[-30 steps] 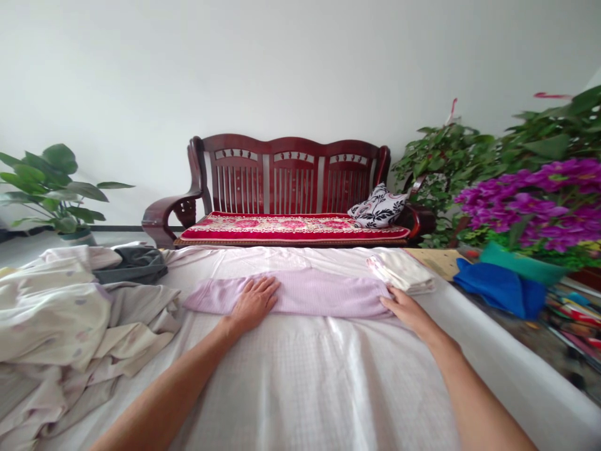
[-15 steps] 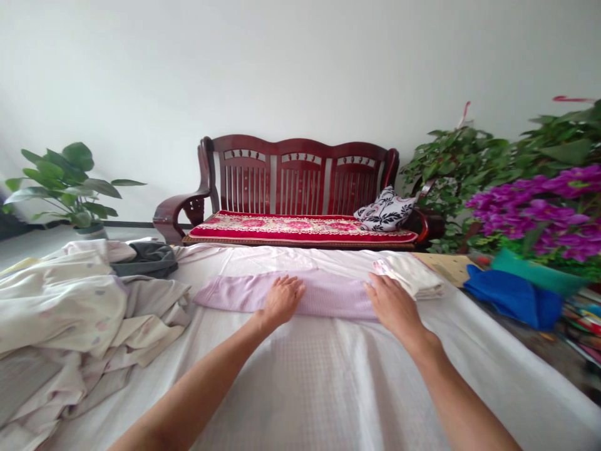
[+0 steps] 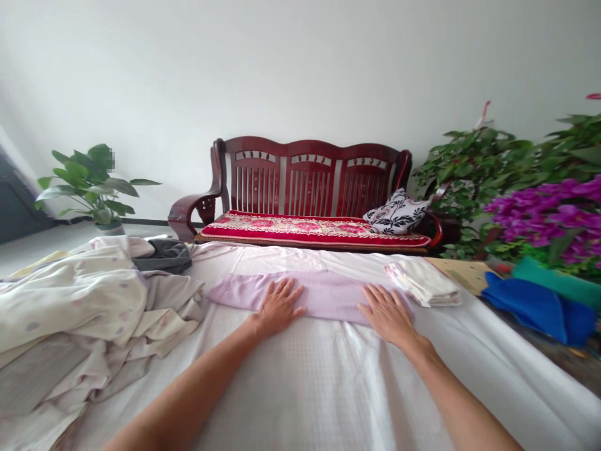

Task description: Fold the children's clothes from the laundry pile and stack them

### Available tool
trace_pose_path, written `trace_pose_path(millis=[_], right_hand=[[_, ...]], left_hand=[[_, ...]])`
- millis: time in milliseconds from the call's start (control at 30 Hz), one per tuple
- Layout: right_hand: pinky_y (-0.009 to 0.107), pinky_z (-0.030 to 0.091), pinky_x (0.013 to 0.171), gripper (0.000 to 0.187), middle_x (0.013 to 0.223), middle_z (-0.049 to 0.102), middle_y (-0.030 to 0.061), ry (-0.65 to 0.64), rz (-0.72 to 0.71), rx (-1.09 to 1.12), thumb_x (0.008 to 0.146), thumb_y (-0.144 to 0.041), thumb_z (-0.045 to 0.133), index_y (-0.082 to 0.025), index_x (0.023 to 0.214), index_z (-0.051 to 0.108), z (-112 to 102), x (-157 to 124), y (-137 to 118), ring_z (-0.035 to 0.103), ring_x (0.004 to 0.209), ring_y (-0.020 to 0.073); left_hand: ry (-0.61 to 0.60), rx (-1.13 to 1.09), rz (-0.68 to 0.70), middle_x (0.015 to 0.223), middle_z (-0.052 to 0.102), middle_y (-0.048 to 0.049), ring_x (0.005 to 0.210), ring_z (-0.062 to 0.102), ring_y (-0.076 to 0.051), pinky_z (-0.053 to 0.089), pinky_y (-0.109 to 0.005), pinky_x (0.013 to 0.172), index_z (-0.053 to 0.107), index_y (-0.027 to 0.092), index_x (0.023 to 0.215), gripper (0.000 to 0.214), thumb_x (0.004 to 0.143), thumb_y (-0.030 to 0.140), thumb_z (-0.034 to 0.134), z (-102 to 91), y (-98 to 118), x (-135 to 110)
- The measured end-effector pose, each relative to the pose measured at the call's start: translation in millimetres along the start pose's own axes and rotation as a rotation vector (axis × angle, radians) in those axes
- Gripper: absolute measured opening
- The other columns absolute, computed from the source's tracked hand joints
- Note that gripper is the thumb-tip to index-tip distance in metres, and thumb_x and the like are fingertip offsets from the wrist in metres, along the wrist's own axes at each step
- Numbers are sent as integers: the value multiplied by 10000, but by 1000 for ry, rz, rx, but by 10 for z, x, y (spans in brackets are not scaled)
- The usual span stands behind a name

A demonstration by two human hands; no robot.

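Note:
A ribbed lilac garment [image 3: 331, 297], folded into a long strip, lies across the white cloth [image 3: 300, 388] in front of me. My left hand [image 3: 280, 305] rests flat on its left-middle part with the fingers spread. Toward the garment's right end, my right hand [image 3: 385, 310] lies palm down, fingers apart, covering part of it. Just beyond the right hand sits a folded white garment [image 3: 425, 283] with a pinkish patterned edge. Which kind of garment the lilac one is, I cannot tell.
Rumpled clothes [image 3: 94, 294] are heaped at the left, with a dark grey piece [image 3: 164, 255] behind. Blue fabric [image 3: 535, 307] lies off the right edge, near purple flowers [image 3: 549, 213]. Across the back stands a wooden bench [image 3: 310, 169] with a patterned pillow [image 3: 399, 212]. A potted plant [image 3: 94, 185] stands far left.
My fingers have spread out and both palms now lie flatter on the lilac garment. The view has turned slightly left, shifting the scene to the right.

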State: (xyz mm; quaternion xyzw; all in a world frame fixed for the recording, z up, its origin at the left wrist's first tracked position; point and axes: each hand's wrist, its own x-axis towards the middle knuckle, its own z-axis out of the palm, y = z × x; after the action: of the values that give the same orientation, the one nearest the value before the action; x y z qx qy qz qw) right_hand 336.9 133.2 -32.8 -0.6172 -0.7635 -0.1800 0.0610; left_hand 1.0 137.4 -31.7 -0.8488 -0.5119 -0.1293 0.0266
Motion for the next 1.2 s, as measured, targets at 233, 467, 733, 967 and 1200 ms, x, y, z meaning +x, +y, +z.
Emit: trace_pose_path(millis=[233, 467, 733, 967, 1200], right_hand=[[540, 211, 1179, 528, 1488, 544, 108, 82, 79, 17, 967, -405, 352, -196, 1414, 541, 89, -75, 184, 451, 1388, 276], [537, 264, 1149, 533, 1484, 549, 106, 94, 68, 23, 965, -395, 325, -179, 1400, 548, 118, -69, 218, 472, 1368, 272], [554, 280, 1141, 524, 1438, 594, 107, 161, 49, 38, 952, -390, 325, -191, 1365, 579, 160, -71, 267, 511, 1332, 287], [571, 289, 1119, 536, 1385, 632, 129, 215, 30, 79, 934, -419, 312, -197, 1323, 605, 210, -61, 287, 540, 1297, 317], [540, 296, 1109, 540, 1348, 658, 112, 243, 45, 107, 909, -452, 306, -234, 1295, 614, 254, -43, 303, 558, 1276, 302]], left_hand=[[-28, 12, -88, 1625, 345, -85, 1498, 304, -281, 222, -518, 1203, 379, 302, 1541, 556, 1029, 518, 351, -193, -863, -397], [-43, 66, -366, 1615, 355, -119, 1481, 307, -390, 229, -672, 1133, 440, 317, 1507, 510, 1016, 453, 407, -322, -1354, -584], [180, -129, -558, 1457, 543, -182, 1373, 478, -276, 336, -415, 1149, 504, 133, 1429, 477, 988, 311, 473, -244, -1528, -582], [328, -126, -725, 1141, 685, -196, 1077, 648, -286, 476, -397, 950, 620, 72, 1198, 358, 920, 287, 557, -237, -1585, -571], [474, -177, -702, 922, 694, -62, 930, 645, -211, 509, -326, 851, 624, 192, 881, 106, 887, 225, 524, -308, -1579, -498]])
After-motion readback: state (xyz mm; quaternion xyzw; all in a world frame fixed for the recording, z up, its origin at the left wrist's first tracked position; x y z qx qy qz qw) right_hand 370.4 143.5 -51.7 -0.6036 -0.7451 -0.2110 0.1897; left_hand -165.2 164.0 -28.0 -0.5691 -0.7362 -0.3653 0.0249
